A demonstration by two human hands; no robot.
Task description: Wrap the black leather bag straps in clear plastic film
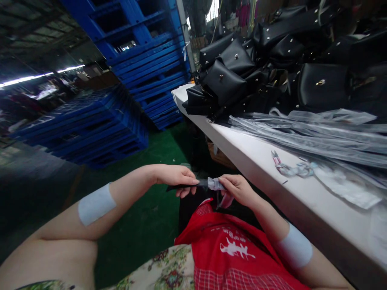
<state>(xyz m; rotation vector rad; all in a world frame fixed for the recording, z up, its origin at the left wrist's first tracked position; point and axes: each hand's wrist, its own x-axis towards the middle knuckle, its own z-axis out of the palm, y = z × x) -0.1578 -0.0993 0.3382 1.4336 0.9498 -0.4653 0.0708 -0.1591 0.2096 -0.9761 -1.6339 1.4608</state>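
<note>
My left hand [179, 177] is closed around a black strap [203, 183], thumb on top, with one end of the strap sticking out past the fingers on the left. A wrinkled clear plastic sleeve [214, 184] surrounds the strap's right part. My right hand [238, 189] pinches this sleeve between thumb and fingers. Both hands are in front of my red apron [223, 233], beside the table edge. Some loose plastic hangs below my right hand. How far the strap runs inside the sleeve is hidden by my right fingers.
On the white table [256, 147] to the right lie black bags [225, 80] in a heap, long clear plastic sleeves [305, 131], and small snips [275, 158] near crumpled plastic. Stacked blue pallets [151, 68] stand ahead, with another pallet stack [93, 125] at left on the green floor.
</note>
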